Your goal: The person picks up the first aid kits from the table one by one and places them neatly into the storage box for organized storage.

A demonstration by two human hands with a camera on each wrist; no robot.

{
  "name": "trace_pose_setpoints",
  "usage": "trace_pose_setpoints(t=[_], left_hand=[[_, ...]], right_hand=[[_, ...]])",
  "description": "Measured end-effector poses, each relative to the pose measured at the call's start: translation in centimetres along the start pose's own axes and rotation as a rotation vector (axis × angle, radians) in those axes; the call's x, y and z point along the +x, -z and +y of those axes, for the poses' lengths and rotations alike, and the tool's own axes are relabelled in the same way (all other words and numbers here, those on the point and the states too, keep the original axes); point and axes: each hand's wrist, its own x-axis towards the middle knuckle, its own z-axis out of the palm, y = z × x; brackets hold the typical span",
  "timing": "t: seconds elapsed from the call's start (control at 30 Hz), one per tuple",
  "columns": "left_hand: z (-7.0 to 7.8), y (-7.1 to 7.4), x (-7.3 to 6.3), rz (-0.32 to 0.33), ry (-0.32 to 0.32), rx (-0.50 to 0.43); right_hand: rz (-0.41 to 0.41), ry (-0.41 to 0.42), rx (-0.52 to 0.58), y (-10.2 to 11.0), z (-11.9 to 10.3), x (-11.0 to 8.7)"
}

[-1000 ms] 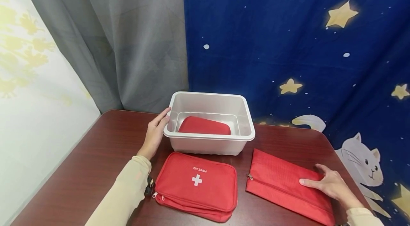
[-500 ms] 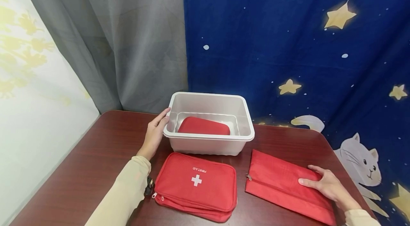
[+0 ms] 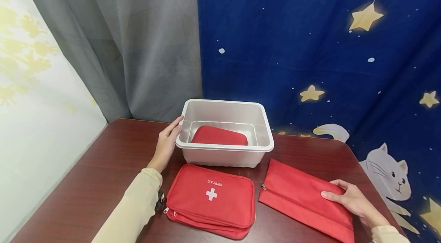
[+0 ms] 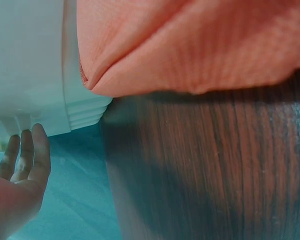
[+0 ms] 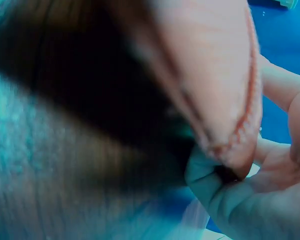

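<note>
Wood-grain tabletop point(image 3: 113, 170) spans the lower frame. At lower right, a right hand point(image 3: 355, 199) pinches a red zippered pouch point(image 3: 299, 193) between thumb and fingers; apparently light and limp, it should suit a grip at its short edge. Mid-frame, a left hand point(image 3: 166, 145) touches a white plastic bin point(image 3: 220, 157), fingers straight.

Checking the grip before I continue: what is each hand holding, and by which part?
The right hand grips the flat red pouch by its right end, thumb on top. The left hand touches the left side of the white bin with straight fingers.
</note>
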Motion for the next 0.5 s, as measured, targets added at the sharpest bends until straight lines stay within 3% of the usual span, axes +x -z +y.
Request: trace_pose_setpoints(t=[0.33,0.5], left_hand=[[0.2,0.2,0.0,0.005,0.016,-0.003],[0.0,0.0,0.1,0.008,0.013,0.007]], right_hand=[[-0.039,0.198,0.116,0.3,1.0,-0.4],[-0.115,0.315,0.208,0.4,1.5,-0.4]])
